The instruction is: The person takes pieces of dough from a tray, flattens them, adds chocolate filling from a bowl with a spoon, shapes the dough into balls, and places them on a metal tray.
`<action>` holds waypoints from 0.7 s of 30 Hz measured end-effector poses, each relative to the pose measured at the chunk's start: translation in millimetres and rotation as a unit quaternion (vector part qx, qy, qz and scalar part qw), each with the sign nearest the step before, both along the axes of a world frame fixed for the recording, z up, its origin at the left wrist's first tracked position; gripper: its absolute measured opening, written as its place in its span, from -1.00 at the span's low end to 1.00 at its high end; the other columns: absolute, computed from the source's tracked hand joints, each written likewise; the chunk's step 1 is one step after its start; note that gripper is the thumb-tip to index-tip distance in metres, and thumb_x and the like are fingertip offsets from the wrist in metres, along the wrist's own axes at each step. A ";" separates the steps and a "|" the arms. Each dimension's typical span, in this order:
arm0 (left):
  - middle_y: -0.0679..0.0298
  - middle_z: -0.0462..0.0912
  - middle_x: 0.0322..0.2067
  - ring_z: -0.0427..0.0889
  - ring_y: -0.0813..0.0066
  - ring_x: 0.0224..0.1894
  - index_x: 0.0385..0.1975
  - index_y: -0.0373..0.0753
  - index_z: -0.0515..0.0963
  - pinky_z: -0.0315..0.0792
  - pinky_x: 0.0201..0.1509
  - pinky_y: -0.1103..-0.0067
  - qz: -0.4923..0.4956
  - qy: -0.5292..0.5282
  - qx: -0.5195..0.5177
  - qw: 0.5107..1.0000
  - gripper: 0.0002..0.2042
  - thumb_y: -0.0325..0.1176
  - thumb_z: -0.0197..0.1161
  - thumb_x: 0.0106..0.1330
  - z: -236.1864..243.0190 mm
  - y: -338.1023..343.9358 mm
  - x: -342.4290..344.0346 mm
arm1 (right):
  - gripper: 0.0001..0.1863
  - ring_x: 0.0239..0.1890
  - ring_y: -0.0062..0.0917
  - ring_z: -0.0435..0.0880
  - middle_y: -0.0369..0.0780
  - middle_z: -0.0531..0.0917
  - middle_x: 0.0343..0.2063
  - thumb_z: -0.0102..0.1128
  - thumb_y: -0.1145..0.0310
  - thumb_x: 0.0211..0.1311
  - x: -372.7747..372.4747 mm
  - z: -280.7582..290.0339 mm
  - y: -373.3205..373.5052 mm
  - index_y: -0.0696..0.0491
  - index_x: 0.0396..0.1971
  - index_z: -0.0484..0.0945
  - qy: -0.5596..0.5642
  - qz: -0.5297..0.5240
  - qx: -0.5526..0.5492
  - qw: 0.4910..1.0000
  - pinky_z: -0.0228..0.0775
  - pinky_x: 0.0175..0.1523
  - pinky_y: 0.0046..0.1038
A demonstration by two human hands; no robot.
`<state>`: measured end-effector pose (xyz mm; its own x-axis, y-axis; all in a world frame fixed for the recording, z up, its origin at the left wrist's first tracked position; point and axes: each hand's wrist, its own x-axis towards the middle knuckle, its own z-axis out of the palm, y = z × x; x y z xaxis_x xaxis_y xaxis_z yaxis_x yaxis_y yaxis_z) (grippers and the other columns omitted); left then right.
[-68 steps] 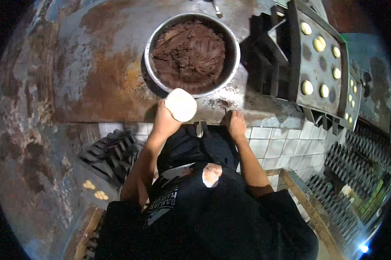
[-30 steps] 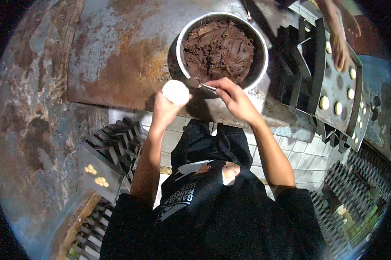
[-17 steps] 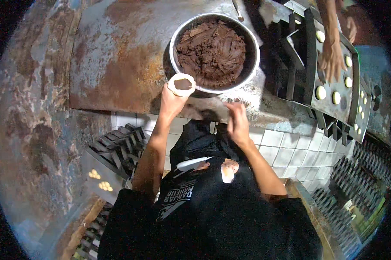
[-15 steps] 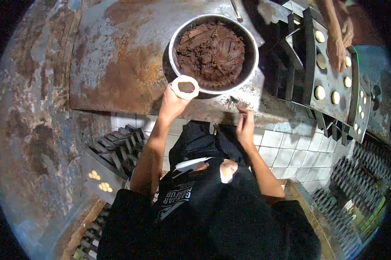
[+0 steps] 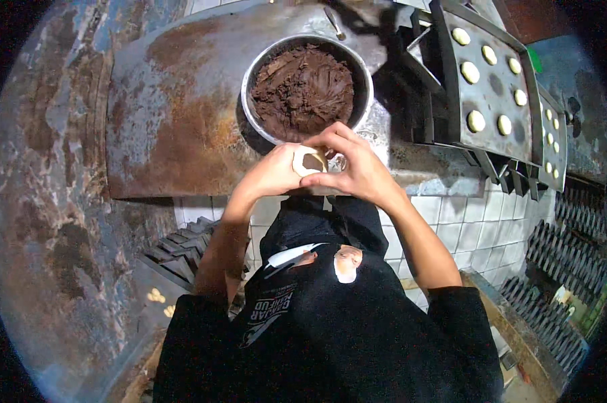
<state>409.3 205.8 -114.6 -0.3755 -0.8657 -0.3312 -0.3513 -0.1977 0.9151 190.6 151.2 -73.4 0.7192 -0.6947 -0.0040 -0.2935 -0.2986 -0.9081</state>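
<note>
Counter (image 5: 176, 114): rusty, mottled metal sheet. Tray (image 5: 495, 124): dark metal, tilted, pale round pieces in rows, far end cut off. Bowl (image 5: 253, 80): round steel, full of rough dark brown paste. Left hand (image 5: 273, 173), right hand (image 5: 354, 164): both curled around dough (image 5: 302, 160), pale cup, brown filling, just below bowl, underside hidden.

Bakery workshop: filling bowl (image 5: 305, 86), tray (image 5: 498, 127) of dough rounds (image 5: 475, 121), stacked moulds (image 5: 565, 258).
</note>
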 end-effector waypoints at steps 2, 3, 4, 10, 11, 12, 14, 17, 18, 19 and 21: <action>0.30 0.76 -0.19 0.68 0.60 -0.15 -0.05 -0.27 0.62 0.59 -0.04 0.48 -0.013 0.029 0.005 0.999 -0.56 -0.36 0.61 0.06 6.4 4.2 6.3 | -0.49 -0.04 -0.29 0.75 -0.15 0.72 -0.13 0.66 0.16 0.07 -1.3 -3.9 2.0 0.14 -0.05 0.73 -0.019 -0.007 0.013 1.000 0.59 0.10 -0.26; 0.32 0.74 -0.14 0.67 0.61 -0.11 0.03 -0.26 0.58 0.59 -0.03 0.51 -0.017 0.060 -0.004 0.998 -0.50 -0.35 0.62 0.08 10.1 6.6 9.3 | -0.58 -0.11 -0.39 0.76 -0.18 0.74 -0.17 0.62 0.21 0.14 -1.5 -5.4 5.3 0.16 -0.10 0.74 -0.044 -0.037 0.107 0.993 0.60 0.06 -0.33; 0.34 0.72 -0.09 0.65 0.62 -0.07 0.11 -0.24 0.55 0.58 -0.03 0.55 -0.022 0.093 -0.014 0.995 -0.45 -0.35 0.63 0.11 14.8 8.4 11.0 | -0.66 -0.17 -0.48 0.77 -0.21 0.75 -0.22 0.58 0.25 0.22 -2.7 -7.4 6.3 0.19 -0.16 0.75 -0.069 -0.068 0.198 0.975 0.61 0.02 -0.40; 0.48 0.61 -0.24 0.56 0.75 -0.25 0.08 -0.22 0.54 0.36 -0.34 0.72 0.156 0.247 0.077 0.953 -0.67 -0.21 0.36 0.45 36.0 28.4 -1.6 | -0.60 -0.11 -0.48 0.78 -0.14 0.72 -0.11 0.45 0.32 0.35 -0.6 33.2 12.0 0.19 0.10 0.70 -0.088 -0.089 0.244 0.962 0.62 0.09 -0.36; 0.45 0.62 -0.21 0.56 0.72 -0.20 0.06 -0.25 0.55 0.41 -0.22 0.69 0.187 0.248 0.070 0.948 -0.69 -0.24 0.33 0.44 34.8 30.5 -2.3 | -0.47 -0.06 -0.40 0.78 -0.09 0.66 -0.01 0.47 0.29 0.32 1.8 40.8 13.0 0.15 0.24 0.60 -0.064 -0.084 0.116 0.988 0.62 0.13 -0.32; 0.42 0.62 -0.18 0.55 0.68 -0.15 0.04 -0.28 0.57 0.45 -0.10 0.67 0.219 0.248 0.062 0.942 -0.71 -0.27 0.30 0.44 35.1 32.5 -3.6 | -0.31 -0.01 -0.31 0.77 -0.05 0.61 0.10 0.49 0.26 0.29 3.8 51.0 14.4 0.12 0.38 0.49 -0.040 -0.077 -0.014 0.996 0.61 0.16 -0.27; 0.43 0.61 -0.20 0.54 0.71 -0.18 -0.01 -0.27 0.58 0.42 -0.16 0.66 0.224 0.254 0.030 0.940 -0.76 -0.31 0.20 0.42 41.8 31.2 -10.7 | 0.05 0.20 -0.11 0.63 -0.01 0.41 0.30 0.64 0.09 0.08 8.3 71.4 16.9 0.03 0.54 0.25 0.035 -0.015 -0.151 0.988 0.57 0.23 -0.12; 0.41 0.61 -0.20 0.52 0.72 -0.27 0.00 -0.22 0.55 0.39 -0.29 0.66 0.226 0.302 0.043 0.925 -0.74 -0.33 0.10 0.38 38.9 28.6 -18.7 | -0.01 0.19 -0.07 0.59 -0.03 0.46 0.23 0.64 0.07 0.06 17.2 73.4 7.0 0.02 0.48 0.34 0.065 0.048 -0.257 0.963 0.56 0.21 -0.07; 0.41 0.61 -0.20 0.52 0.72 -0.27 0.00 -0.22 0.55 0.39 -0.29 0.66 0.225 0.303 0.041 0.925 -0.74 -0.33 0.10 0.38 39.7 27.3 -19.0 | -0.12 0.10 -0.11 0.63 -0.05 0.52 0.13 0.63 0.11 0.08 18.0 72.1 3.3 0.02 0.40 0.45 0.039 0.050 -0.238 0.969 0.57 0.15 -0.11; 0.40 0.60 -0.19 0.51 0.73 -0.30 0.07 -0.20 0.51 0.37 -0.31 0.69 0.250 0.340 0.068 0.904 -0.69 -0.32 0.08 0.38 45.2 25.7 -17.9 | -0.24 0.01 -0.14 0.67 -0.07 0.58 0.04 0.62 0.15 0.09 19.1 70.4 1.2 0.02 0.32 0.56 0.011 0.053 -0.218 0.975 0.59 0.08 -0.15; 0.36 0.57 -0.19 0.49 0.75 -0.33 0.24 -0.17 0.38 0.33 -0.36 0.76 0.222 0.412 0.143 0.872 -0.59 -0.23 0.04 0.43 56.6 25.0 -4.5 | -0.37 -0.07 -0.18 0.69 -0.10 0.61 -0.08 0.60 0.21 0.11 13.0 69.3 -1.2 0.03 0.21 0.65 -0.010 0.024 -0.178 0.984 0.60 0.02 -0.20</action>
